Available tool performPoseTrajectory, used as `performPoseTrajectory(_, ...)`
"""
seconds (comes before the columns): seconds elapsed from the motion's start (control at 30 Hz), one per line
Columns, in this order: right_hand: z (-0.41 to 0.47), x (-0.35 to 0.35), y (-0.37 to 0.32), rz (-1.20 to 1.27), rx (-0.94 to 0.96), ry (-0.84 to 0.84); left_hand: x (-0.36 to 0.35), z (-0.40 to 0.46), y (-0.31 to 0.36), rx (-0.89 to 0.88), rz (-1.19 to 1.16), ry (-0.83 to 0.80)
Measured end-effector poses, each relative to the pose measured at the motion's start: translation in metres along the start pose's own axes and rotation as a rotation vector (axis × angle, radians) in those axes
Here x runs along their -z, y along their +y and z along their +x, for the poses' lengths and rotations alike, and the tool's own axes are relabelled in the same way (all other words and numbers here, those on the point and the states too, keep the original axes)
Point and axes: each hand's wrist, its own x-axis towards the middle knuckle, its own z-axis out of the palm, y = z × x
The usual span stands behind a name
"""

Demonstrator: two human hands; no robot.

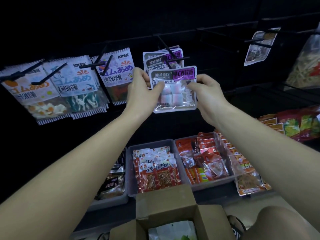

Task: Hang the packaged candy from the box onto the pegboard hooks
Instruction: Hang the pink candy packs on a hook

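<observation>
Packaged candy, a flat clear packet with a grey-and-purple label and pink-white cubes inside (173, 89), was held up before the black pegboard hook (170, 53), just in front of matching packets already hung there (162, 58). The left hand (141, 87) pinched its left edge, fingers curled round it; the right hand (205, 91) pinched the right edge likewise. To hang it well, the packet's top hole would need lining up squarely with the hook tip, kept level by both hands, then slid back against the others. The brown cardboard box (173, 212) sat open below, holding more stock.
</observation>
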Motion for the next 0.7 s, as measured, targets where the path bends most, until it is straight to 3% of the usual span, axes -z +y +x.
performPoseTrajectory(0.5,0.084,-0.032,0.01,-0.165,0.073,0.13,-0.011,0.078,-0.022,0.051,0.185,0.1)
performPoseTrajectory(0.7,0.091,-0.035,0.011,-0.181,0.068,-0.039,-0.017,0.097,-0.034,0.201,0.145,-0.013)
